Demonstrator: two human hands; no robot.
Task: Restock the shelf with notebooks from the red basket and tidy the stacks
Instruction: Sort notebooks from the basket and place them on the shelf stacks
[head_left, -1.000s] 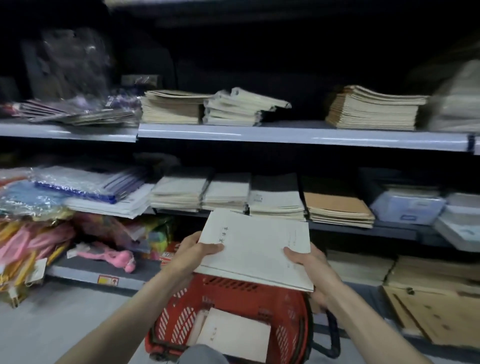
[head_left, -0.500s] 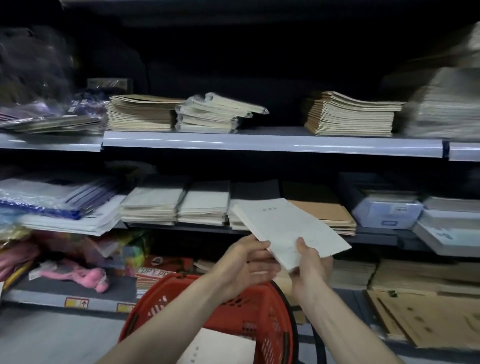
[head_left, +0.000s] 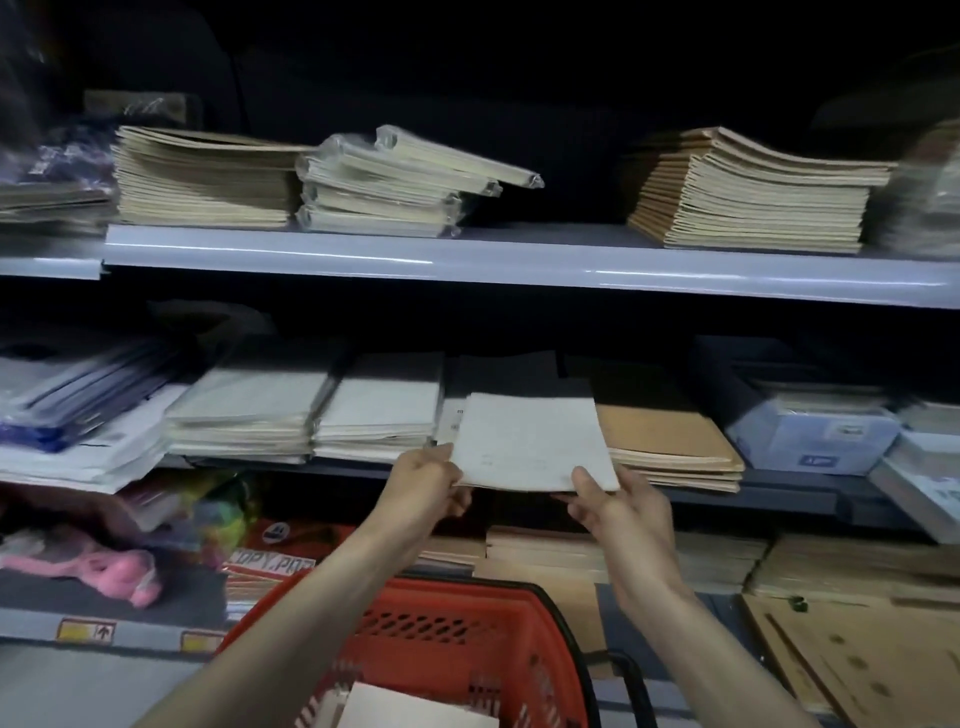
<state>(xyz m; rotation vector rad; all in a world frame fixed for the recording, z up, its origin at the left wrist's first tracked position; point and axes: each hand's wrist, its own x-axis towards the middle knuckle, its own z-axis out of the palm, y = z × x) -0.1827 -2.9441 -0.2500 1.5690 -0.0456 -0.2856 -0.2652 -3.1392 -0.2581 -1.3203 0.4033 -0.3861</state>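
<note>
a white notebook (head_left: 530, 441) is pinched at its near corners by the left hand (head_left: 423, 486) and right hand (head_left: 621, 506), placing in hand; beyond the grip, squaring on the stack is needed.

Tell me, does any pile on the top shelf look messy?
Yes. The plastic-wrapped stack on the top shelf is askew: its upper packs sit shifted right and overhang the ones below. The brown stack further right fans out unevenly.

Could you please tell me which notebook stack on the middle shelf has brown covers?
The brown stack, immediately right of the held white notebook; the other stacks there are white.
</note>
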